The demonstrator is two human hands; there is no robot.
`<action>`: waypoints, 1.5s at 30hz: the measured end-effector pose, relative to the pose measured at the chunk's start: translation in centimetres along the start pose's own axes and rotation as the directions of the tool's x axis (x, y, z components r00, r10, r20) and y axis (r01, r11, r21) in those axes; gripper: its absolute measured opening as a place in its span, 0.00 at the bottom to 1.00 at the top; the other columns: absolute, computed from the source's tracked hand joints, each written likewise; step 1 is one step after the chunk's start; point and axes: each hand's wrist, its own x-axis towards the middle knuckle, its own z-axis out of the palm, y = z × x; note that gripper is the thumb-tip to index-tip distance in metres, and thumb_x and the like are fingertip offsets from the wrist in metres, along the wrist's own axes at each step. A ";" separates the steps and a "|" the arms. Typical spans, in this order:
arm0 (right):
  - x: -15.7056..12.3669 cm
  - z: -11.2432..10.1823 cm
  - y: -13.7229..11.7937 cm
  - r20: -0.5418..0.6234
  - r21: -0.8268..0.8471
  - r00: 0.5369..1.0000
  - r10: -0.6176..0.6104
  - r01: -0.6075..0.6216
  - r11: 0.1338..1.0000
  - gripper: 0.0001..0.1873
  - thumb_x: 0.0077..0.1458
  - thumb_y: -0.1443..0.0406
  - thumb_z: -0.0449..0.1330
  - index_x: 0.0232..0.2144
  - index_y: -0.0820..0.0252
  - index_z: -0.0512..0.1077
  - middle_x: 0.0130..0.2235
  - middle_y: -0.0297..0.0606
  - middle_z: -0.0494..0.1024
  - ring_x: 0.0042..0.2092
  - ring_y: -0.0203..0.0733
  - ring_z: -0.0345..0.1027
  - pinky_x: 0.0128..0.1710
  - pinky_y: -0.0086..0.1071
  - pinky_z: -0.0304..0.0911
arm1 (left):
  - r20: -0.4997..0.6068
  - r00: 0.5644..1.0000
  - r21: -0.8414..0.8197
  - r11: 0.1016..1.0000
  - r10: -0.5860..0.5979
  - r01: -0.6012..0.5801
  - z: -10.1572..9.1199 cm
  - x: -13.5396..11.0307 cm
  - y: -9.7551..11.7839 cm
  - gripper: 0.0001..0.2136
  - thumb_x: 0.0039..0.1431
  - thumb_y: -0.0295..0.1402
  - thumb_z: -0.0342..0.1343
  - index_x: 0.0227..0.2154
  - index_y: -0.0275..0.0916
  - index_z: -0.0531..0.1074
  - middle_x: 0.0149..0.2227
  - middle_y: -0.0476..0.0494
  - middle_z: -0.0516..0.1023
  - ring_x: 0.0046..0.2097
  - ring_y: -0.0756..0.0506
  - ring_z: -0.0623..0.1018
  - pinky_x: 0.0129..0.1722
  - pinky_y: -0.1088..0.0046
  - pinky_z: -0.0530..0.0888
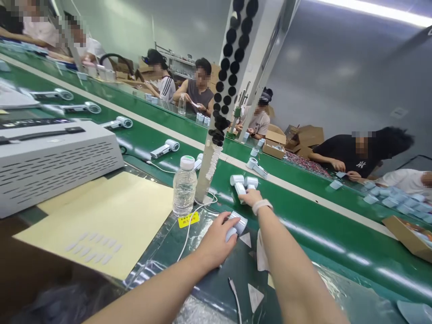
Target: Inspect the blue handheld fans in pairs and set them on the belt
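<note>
My left hand (218, 238) is curled over a pale-blue, hair-dryer-shaped handheld fan (240, 222) at the near work surface; its palm side is hidden. Reaching forward over the green belt, my right hand (251, 197) has its fingers closed at the handle of another handheld fan (239, 185). A second fan head (251, 182) sits close beside that one, and the fingers partly cover both handles. Below the hands, a white cable (235, 294) and a clear triangular piece (255, 297) lie on the plastic-covered surface.
A post (206, 175) with black discs and a water bottle (184, 189) stand left of my hands. Further left are yellow sheets (145, 198) and a grey vented machine (64, 166). More fans (165, 148) lie along the green belt (303, 202). Several people work across it.
</note>
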 end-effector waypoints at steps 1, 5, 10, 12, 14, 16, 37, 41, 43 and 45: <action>-0.9 -1.0 0.6 0.039 0.050 0.998 -0.041 0.039 0.998 0.17 0.63 0.61 0.60 0.52 0.60 0.69 0.53 0.43 0.73 0.48 0.47 0.72 0.46 0.45 0.71 | -0.017 1.000 -0.045 0.999 -0.005 0.004 0.0 0.0 0.0 0.20 0.53 0.29 0.55 0.50 0.41 0.76 0.59 0.34 0.68 0.62 0.32 0.66 0.64 0.45 0.57; -6.4 -3.4 3.0 0.125 0.239 0.966 -0.224 0.190 0.952 0.15 0.64 0.60 0.58 0.49 0.62 0.72 0.48 0.42 0.77 0.45 0.46 0.74 0.43 0.43 0.73 | -0.077 0.997 -0.294 0.956 -0.016 -0.007 -0.1 0.0 0.3 0.19 0.51 0.41 0.61 0.46 0.42 0.78 0.59 0.35 0.70 0.65 0.28 0.60 0.66 0.42 0.46; -16.2 -2.0 5.9 0.041 0.295 0.912 -0.409 0.380 0.877 0.23 0.47 0.56 0.70 0.45 0.56 0.79 0.57 0.45 0.73 0.59 0.63 0.63 0.59 0.52 0.59 | 0.010 0.999 -0.684 0.728 -0.045 0.040 0.8 -1.5 2.6 0.32 0.57 0.59 0.47 0.53 0.39 0.70 0.56 0.33 0.75 0.60 0.33 0.71 0.61 0.52 0.65; -19.3 -1.3 6.8 -0.057 0.230 0.869 -0.492 0.491 0.840 0.27 0.47 0.54 0.69 0.50 0.52 0.78 0.65 0.45 0.63 0.66 0.65 0.52 0.64 0.56 0.50 | 0.100 0.992 -0.771 0.624 -0.077 0.126 1.1 -2.4 3.8 0.31 0.59 0.60 0.44 0.49 0.37 0.72 0.50 0.32 0.79 0.52 0.36 0.77 0.54 0.56 0.73; -21.2 -1.1 7.6 -0.102 0.211 0.822 -0.560 0.568 0.796 0.25 0.51 0.52 0.66 0.51 0.51 0.76 0.68 0.45 0.58 0.68 0.63 0.48 0.65 0.58 0.48 | 0.203 0.975 -0.806 0.549 -0.092 0.220 1.0 -3.0 4.7 0.30 0.56 0.60 0.49 0.42 0.36 0.75 0.43 0.33 0.82 0.44 0.38 0.81 0.46 0.60 0.78; -21.8 -0.8 8.5 -0.154 0.267 0.820 -0.551 0.571 0.776 0.19 0.58 0.52 0.59 0.46 0.54 0.78 0.64 0.46 0.65 0.64 0.59 0.58 0.61 0.55 0.56 | 0.306 0.948 -0.836 0.452 -0.086 0.311 0.5 -3.3 5.2 0.29 0.52 0.60 0.56 0.37 0.35 0.77 0.36 0.35 0.83 0.36 0.40 0.82 0.35 0.66 0.79; -25.3 4.4 7.3 0.108 0.805 0.890 -0.443 0.183 0.564 0.20 0.56 0.49 0.61 0.24 0.58 0.70 0.15 0.28 0.67 0.19 0.35 0.61 0.23 0.28 0.58 | 0.034 0.999 -0.941 0.336 -0.004 0.033 -2.2 -4.6 6.6 0.29 0.32 0.62 0.64 0.22 0.36 0.75 0.46 0.41 0.81 0.43 0.39 0.81 0.39 0.67 0.79; -25.5 3.9 7.2 0.092 0.723 0.888 -0.450 0.252 0.644 0.18 0.58 0.55 0.58 0.21 0.58 0.68 0.18 0.31 0.71 0.22 0.36 0.65 0.27 0.29 0.60 | 0.049 0.998 -0.957 0.286 -0.028 0.055 -2.3 -4.5 6.7 0.29 0.34 0.63 0.63 0.22 0.37 0.75 0.44 0.41 0.81 0.40 0.41 0.81 0.38 0.67 0.79; -25.6 3.8 7.2 0.104 0.709 0.881 -0.462 0.260 0.655 0.18 0.58 0.55 0.58 0.21 0.57 0.68 0.18 0.32 0.72 0.23 0.37 0.66 0.28 0.29 0.60 | 0.054 0.998 -0.962 0.267 -0.023 0.058 -2.3 -4.5 6.9 0.29 0.35 0.63 0.63 0.21 0.37 0.75 0.45 0.41 0.81 0.40 0.42 0.81 0.39 0.67 0.79; -25.7 4.4 7.2 0.104 0.734 0.886 -0.453 0.239 0.636 0.19 0.58 0.54 0.59 0.21 0.57 0.66 0.17 0.30 0.70 0.21 0.36 0.64 0.26 0.29 0.59 | 0.068 0.998 -0.961 0.267 -0.010 0.069 -2.2 -4.6 7.1 0.29 0.35 0.63 0.63 0.21 0.37 0.75 0.44 0.41 0.81 0.41 0.42 0.81 0.40 0.67 0.79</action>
